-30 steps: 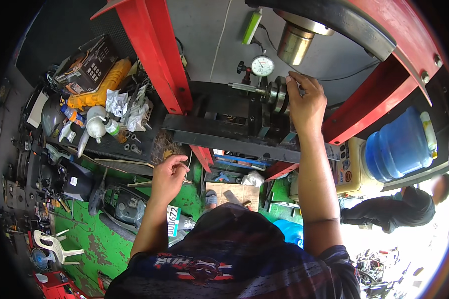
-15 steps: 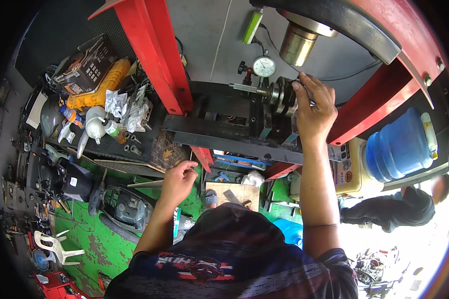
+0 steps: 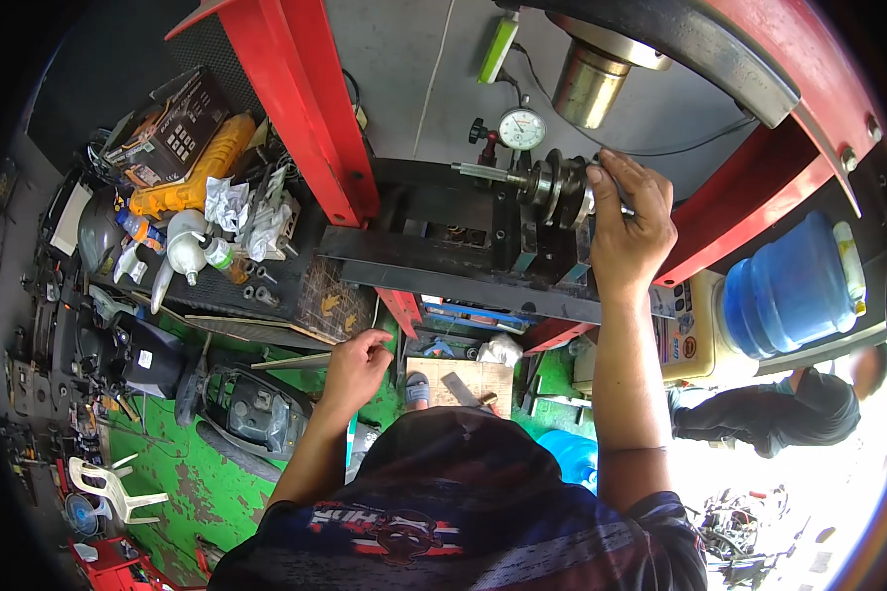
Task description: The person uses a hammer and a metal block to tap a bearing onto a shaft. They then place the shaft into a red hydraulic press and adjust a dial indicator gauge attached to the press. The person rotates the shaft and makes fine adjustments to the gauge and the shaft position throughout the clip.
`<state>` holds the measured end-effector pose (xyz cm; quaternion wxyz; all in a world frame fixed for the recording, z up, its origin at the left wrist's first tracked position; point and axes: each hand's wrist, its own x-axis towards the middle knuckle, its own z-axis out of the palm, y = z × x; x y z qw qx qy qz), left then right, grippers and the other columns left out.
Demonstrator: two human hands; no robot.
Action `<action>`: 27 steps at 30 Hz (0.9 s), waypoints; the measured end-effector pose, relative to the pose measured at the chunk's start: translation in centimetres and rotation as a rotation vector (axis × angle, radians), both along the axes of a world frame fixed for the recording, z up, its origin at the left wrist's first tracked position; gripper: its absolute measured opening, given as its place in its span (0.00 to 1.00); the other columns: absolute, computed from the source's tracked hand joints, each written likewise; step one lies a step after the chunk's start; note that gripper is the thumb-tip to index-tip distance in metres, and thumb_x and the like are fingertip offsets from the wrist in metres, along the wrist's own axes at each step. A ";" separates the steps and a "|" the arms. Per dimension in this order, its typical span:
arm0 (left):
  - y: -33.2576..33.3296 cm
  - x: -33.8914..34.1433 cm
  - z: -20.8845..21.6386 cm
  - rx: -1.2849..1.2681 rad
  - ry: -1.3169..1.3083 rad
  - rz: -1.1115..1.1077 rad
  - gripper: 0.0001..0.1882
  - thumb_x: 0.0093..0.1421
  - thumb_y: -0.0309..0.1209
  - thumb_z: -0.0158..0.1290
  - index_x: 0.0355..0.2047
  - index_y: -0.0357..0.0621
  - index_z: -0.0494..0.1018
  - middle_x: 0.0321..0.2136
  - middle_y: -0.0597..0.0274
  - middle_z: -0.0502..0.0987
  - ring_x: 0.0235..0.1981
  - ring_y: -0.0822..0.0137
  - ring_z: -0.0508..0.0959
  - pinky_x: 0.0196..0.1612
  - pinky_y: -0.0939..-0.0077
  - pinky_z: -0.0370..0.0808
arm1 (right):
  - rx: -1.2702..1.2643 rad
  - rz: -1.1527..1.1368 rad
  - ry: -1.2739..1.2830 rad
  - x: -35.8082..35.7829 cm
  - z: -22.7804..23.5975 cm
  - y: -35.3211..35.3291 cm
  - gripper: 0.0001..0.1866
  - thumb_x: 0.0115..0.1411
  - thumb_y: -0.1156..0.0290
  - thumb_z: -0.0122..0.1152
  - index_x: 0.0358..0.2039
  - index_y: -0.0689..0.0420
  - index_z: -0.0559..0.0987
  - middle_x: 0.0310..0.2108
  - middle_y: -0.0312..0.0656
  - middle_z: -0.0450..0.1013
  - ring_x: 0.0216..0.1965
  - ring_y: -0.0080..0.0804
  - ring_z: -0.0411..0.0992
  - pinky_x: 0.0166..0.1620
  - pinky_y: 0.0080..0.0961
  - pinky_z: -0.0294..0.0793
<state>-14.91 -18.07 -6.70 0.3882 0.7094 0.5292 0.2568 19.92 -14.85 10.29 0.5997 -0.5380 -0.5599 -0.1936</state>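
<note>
A metal crankshaft point(image 3: 569, 189) lies sideways across upright supports point(image 3: 524, 248) on the dark steel beam point(image 3: 414, 258) of a press. My right hand point(image 3: 635, 229) is closed around its right end, thumb and fingers on the shaft; the palm hides part of that end. Beside the crankshaft, on its far side, stands a round dial gauge point(image 3: 520, 129) with a white face. The splined left end of the crankshaft sticks out free. My left hand point(image 3: 353, 374) hangs lower left, in front of the beam, its fingers loosely curled with nothing visible in them.
Red press posts point(image 3: 310, 108) frame the work, and a metal ram point(image 3: 589, 89) hangs beyond the crankshaft. At left, a bench holds a yellow case point(image 3: 192, 167), a box and bottles. A blue water jug point(image 3: 788, 286) stands at right. Another person point(image 3: 788, 404) is farther right.
My right hand has shifted slightly right and its fingers have turned at the shaft end. The crank webs look slightly rotated. My left hand has dropped a little.
</note>
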 end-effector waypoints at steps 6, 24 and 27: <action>-0.2 -0.3 -1.9 0.049 0.045 -0.020 0.14 0.62 0.23 0.52 0.47 0.33 0.79 0.29 0.55 0.84 0.27 0.69 0.81 0.33 0.73 0.77 | -0.174 -0.042 -0.044 0.8 -1.1 0.9 0.08 0.58 0.73 0.73 0.39 0.57 0.88 0.40 0.41 0.84 0.43 0.36 0.77 0.51 0.31 0.75; -5.4 -12.6 -27.2 -0.020 0.996 -0.352 0.09 0.59 0.35 0.57 0.34 0.46 0.84 0.32 0.52 0.85 0.33 0.52 0.86 0.39 0.58 0.82 | -0.158 -0.007 0.002 -0.2 -0.1 -0.7 0.08 0.56 0.75 0.74 0.37 0.57 0.87 0.40 0.39 0.83 0.43 0.35 0.76 0.50 0.30 0.75; -5.6 -14.8 -29.7 0.067 1.147 -0.837 0.09 0.60 0.35 0.58 0.35 0.47 0.85 0.34 0.56 0.86 0.32 0.59 0.86 0.35 0.63 0.83 | 0.010 -0.025 -0.047 -0.1 0.3 -0.8 0.09 0.55 0.76 0.74 0.38 0.57 0.87 0.39 0.39 0.83 0.43 0.34 0.77 0.49 0.30 0.76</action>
